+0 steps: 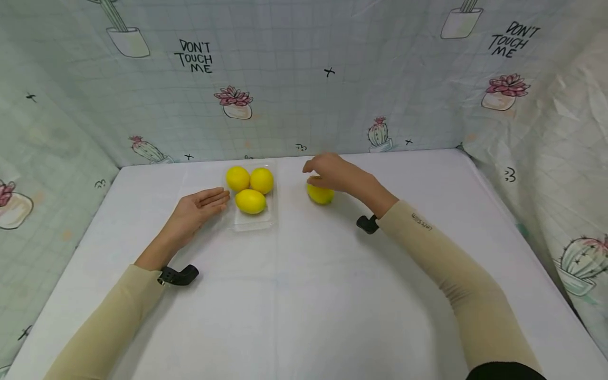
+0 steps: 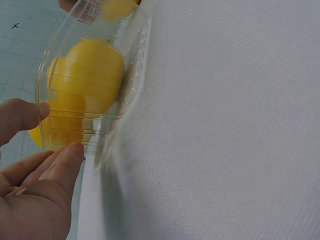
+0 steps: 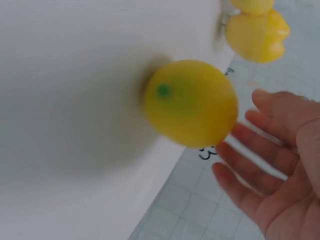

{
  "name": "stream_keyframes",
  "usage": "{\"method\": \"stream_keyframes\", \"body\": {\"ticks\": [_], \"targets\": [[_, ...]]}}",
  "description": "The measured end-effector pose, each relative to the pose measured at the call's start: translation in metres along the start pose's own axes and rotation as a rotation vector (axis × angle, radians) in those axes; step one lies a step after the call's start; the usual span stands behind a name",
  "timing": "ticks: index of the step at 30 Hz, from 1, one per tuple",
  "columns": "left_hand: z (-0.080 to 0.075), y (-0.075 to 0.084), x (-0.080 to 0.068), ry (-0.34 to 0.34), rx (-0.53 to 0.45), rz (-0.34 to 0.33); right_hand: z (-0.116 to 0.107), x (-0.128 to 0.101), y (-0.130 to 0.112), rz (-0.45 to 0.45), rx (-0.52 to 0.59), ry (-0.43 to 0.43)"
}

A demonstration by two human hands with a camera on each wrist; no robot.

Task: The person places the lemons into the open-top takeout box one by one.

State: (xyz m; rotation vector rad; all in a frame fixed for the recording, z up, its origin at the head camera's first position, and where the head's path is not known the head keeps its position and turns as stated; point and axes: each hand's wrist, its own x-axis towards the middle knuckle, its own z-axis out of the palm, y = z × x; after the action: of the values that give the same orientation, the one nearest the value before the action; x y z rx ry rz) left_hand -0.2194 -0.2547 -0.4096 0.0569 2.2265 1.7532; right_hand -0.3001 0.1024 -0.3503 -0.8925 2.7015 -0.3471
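A clear plastic container (image 1: 254, 225) sits toward the back of the table with three yellow lemons (image 1: 250, 202) inside. My left hand (image 1: 198, 210) is at its left side, fingers fairly straight. The left wrist view puts the thumb and fingertips (image 2: 75, 150) right by the container wall (image 2: 135, 85); whether they press on it I cannot tell. To the right of the container, one more lemon (image 1: 320, 195) with a green tip stands on the table. My right hand (image 1: 332, 172) is over and behind that lemon (image 3: 192, 105), its fingers spread loosely and not wrapped around it.
A white cloth covers the table (image 1: 285, 306). Behind it hangs a printed curtain (image 1: 294, 53) close to the back edge, and more patterned cloth (image 1: 546, 158) hangs along the sides. Black wrist cameras (image 1: 178, 275) jut out below both hands.
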Motion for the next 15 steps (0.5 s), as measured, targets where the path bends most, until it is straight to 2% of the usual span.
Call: {"method": "stream_keyframes", "body": {"ticks": [4,7,15], "targets": [[-0.001,0.0,0.0,0.007,-0.005,0.007,0.005,-0.017,0.01,0.131,0.014,0.036],[-0.001,0.0,0.0,0.006,-0.013,0.015,0.007,-0.024,0.015,0.178,0.051,0.077],[-0.002,-0.001,0.001,-0.003,-0.012,0.011,0.012,-0.024,0.013,0.151,0.068,0.097]]}}
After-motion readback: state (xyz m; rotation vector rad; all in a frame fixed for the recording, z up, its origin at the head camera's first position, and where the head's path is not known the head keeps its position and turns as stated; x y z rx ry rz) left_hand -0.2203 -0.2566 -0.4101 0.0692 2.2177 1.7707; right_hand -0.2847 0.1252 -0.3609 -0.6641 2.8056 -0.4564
